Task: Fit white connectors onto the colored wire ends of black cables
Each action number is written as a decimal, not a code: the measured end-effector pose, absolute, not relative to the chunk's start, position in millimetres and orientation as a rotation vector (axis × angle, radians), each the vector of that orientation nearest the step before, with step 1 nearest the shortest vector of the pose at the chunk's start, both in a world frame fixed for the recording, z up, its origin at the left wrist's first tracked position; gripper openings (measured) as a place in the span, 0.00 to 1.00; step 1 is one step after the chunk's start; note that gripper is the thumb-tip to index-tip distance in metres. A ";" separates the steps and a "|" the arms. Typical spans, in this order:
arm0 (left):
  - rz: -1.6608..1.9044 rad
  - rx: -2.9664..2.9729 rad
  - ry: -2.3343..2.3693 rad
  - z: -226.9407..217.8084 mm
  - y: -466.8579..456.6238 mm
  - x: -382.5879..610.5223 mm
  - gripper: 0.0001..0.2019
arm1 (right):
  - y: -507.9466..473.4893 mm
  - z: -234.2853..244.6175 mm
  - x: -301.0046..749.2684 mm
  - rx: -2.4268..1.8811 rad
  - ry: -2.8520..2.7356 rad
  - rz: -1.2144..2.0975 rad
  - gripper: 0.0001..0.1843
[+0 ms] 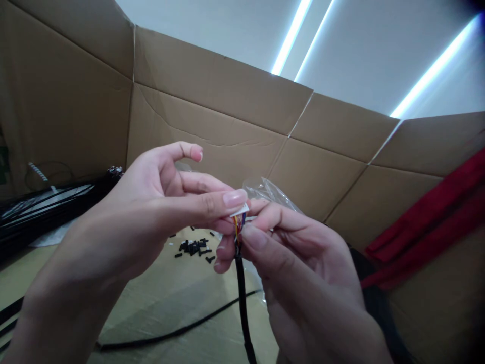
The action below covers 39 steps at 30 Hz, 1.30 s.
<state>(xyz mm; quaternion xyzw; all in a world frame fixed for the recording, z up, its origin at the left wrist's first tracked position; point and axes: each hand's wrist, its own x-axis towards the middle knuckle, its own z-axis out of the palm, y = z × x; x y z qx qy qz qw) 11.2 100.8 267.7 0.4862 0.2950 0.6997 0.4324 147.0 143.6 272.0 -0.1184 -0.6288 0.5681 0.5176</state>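
Observation:
A black cable (243,298) hangs down from between my hands, its upper end split into thin coloured wires (237,226), yellow, red and blue among them. These wires run up into a small white connector (240,210). My left hand (162,202) pinches the connector between thumb and fingers, with its index finger raised. Just below and to the right, my right hand (303,268) has its thumb and fingers closed on the wires near the end of the black sheath. Part of the connector is hidden under my left thumb.
Several small black pieces (195,246) lie scattered on the table (159,298). Clear plastic bags (271,191) sit behind my hands. A bundle of black cables (45,207) lies at left. Cardboard walls (212,106) enclose the back; red cloth (424,217) hangs at right.

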 end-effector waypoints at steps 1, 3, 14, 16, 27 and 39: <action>1.746 1.211 0.728 268.3 101.2 11.3 0.42 | 143.4 272.5 146.6 -0.287 -1.510 1.361 0.13; 1.724 1.235 0.723 269.0 101.7 11.0 0.42 | 143.1 273.4 146.1 -0.288 -1.503 1.369 0.13; 1.751 1.317 0.733 269.1 105.7 11.8 0.25 | 144.8 270.1 146.0 -0.272 -1.488 1.377 0.11; 1.761 1.342 0.769 269.4 105.0 12.3 0.25 | 145.9 268.1 147.2 -0.268 -1.505 1.376 0.11; 1.861 1.309 0.828 268.9 106.1 23.0 0.29 | 146.3 266.9 150.5 -0.251 -1.531 1.420 0.10; 2.004 1.322 0.906 266.1 103.4 33.0 0.23 | 147.1 261.6 151.2 -0.221 -1.538 1.417 0.10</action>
